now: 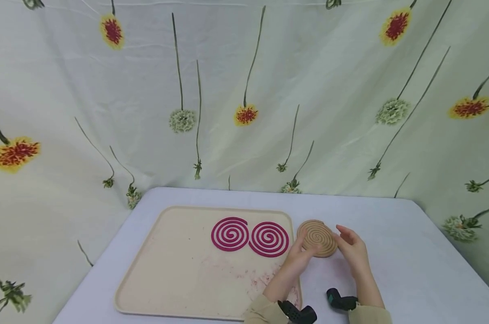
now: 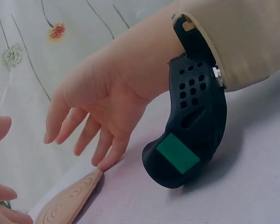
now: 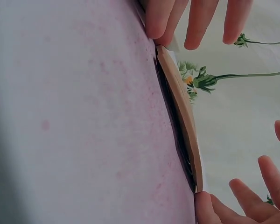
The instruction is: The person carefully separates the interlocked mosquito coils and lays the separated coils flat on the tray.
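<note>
A round tan mosquito coil [image 1: 316,228], tightly wound, lies between both hands to the right of the tray. My left hand [image 1: 295,262] comes in from its near left, thumb and forefinger extended over the edge. At the opposite side my right hand [image 1: 355,253] has fingertips against the rim, the other fingers spread and loose. In the left wrist view the coil [image 2: 67,201] appears edge-on above the table, with a shadow below. The right wrist view shows its thin edge [image 3: 182,112] over a dark gap, fingertips from each hand at its ends.
Two dark pink mosquito coils [image 1: 230,234] sit side by side at the tray's right. The beige tray [image 1: 175,265] has reddish crumbs near its front right. A white-covered table [image 1: 423,265] lies beneath, with a flowered cloth [image 1: 333,90] behind. Black devices [image 1: 341,300] are strapped to the wrists.
</note>
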The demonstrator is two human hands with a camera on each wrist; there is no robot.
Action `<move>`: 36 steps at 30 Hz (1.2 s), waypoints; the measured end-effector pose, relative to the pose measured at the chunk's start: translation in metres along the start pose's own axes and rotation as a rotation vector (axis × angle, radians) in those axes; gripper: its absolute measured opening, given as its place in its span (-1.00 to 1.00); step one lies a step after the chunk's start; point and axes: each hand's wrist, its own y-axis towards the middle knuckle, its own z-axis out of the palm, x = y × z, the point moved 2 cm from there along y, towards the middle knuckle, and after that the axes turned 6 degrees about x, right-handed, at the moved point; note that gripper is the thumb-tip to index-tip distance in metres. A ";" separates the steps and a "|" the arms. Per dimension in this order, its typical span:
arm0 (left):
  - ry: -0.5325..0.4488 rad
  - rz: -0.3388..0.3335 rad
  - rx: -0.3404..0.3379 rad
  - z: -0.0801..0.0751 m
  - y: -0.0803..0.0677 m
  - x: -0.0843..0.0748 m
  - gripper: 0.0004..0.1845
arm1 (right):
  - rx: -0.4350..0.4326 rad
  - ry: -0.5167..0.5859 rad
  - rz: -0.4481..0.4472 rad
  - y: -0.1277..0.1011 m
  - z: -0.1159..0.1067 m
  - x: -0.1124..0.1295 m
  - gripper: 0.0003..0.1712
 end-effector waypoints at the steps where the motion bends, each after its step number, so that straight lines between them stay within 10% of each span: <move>1: 0.000 -0.006 0.010 0.000 0.000 0.001 -0.21 | 0.014 0.019 0.006 0.000 -0.001 0.000 -0.37; 19: -0.012 -0.001 0.019 0.000 0.001 0.001 -0.29 | 0.047 0.180 0.102 -0.001 -0.007 0.000 -0.37; 36: -0.085 0.225 -0.021 -0.038 -0.010 -0.035 -0.63 | 0.262 0.502 -0.055 -0.016 -0.004 0.044 -0.63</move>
